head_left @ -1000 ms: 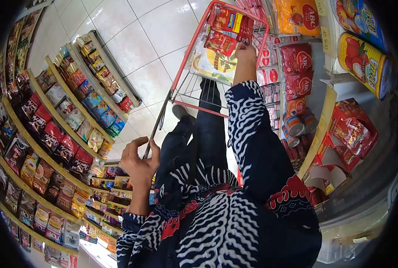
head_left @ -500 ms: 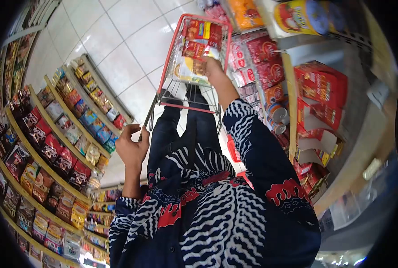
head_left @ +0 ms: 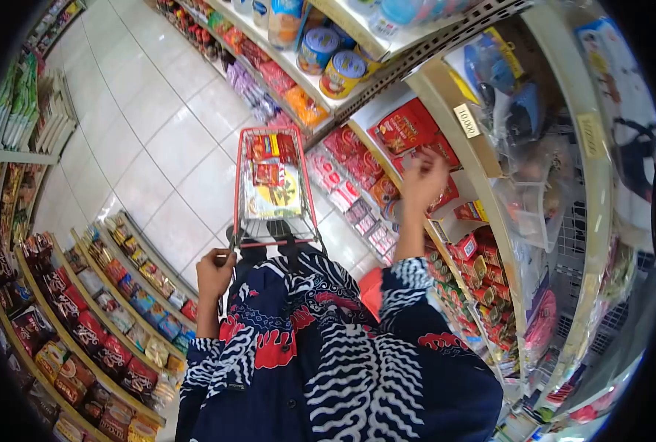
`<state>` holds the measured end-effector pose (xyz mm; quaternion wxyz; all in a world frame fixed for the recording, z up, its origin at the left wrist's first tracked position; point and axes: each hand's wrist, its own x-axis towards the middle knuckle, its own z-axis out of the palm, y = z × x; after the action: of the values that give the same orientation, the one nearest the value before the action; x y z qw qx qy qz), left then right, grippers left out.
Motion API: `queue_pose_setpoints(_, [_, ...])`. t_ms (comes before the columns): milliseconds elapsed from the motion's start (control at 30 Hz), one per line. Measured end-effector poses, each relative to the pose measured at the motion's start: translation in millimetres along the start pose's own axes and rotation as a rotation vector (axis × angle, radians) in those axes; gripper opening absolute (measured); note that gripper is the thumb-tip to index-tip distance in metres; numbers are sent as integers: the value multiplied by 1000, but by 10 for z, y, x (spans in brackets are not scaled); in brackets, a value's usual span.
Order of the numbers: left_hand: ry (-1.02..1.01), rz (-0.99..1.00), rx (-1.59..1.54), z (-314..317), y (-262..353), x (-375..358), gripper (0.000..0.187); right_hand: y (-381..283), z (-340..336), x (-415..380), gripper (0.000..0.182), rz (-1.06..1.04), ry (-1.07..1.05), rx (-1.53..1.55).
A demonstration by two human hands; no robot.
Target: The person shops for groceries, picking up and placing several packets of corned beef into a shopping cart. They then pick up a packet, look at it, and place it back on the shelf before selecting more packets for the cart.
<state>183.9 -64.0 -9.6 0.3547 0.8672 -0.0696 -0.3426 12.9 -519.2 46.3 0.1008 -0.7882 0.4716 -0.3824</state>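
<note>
Hands apart: right hand (head_left: pixel 424 183) at red packets (head_left: pixel 402 129), upper right, grip unclear; left hand (head_left: pixel 215 275) curled near cart (head_left: pixel 239 177). Brushing loose packets could spill them over shelf edge (head_left: pixel 374 155).

Tiled floor (head_left: pixel 144 147) lying open beside the cart (head_left: pixel 238 177), red packets (head_left: pixel 405 127) crowding the right hand (head_left: pixel 425 180), price-tagged shelf edge (head_left: pixel 483 151) walling its outer side

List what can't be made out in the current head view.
Whether right hand grips red pouch: head view, motion blur.
What left hand, if anything, holds: head view, hidden by the hand itself.
Yellow pack, upper part: head view, covered by red pack.
Green packs' print: head view, too small.
</note>
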Motion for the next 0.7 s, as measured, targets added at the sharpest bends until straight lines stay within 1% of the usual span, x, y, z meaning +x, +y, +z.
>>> queue_pose_setpoints(67, [-21, 6, -44, -4, 39, -8, 33, 231, -289, 247, 35, -60, 10, -478])
queue_pose_setpoints(100, [-28, 8, -60, 9, 27, -11, 34, 417, -347, 354, 35, -72, 18, -474])
queue_pose_setpoints(167, [7, 1, -110, 9, -49, 1, 35, 822, -357, 455, 45, -53, -143, -598])
queue_pose_setpoints(200, [15, 4, -70, -29, 34, -18, 36, 913, -364, 484, 45, -70, -148, -602])
queue_pose_setpoints(267, [32, 8, -69, -59, 95, -56, 32, 1002, -357, 518, 43, -216, -186, -609])
queue_pose_setpoints(300, [43, 11, -68, -69, 99, -67, 32, 991, -347, 520, 43, -233, -192, -606])
queue_pose_setpoints(367, [60, -3, -101, -54, 54, -93, 33, 961, -317, 509, 33, -267, -123, -521])
queue_pose_setpoints(400, [88, 24, -112, -36, 24, -87, 34, 918, -308, 523, 33, -276, -121, -513])
queue_pose_setpoints(467, [109, 42, -146, -18, -35, -90, 34, 862, -316, 546, 23, -191, -194, -560])
queue_pose_setpoints(600, [135, 14, -191, -2, -53, -107, 33, 799, -291, 519, 16, -225, -163, -556])
queue_pose_setpoints(667, [138, 10, -180, 8, -73, -104, 33, 814, -300, 509, 12, -181, -171, -445])
queue_pose_setpoints(700, [144, 9, -184, 20, -90, -98, 33, 837, -301, 511, 12, -186, -170, -441])
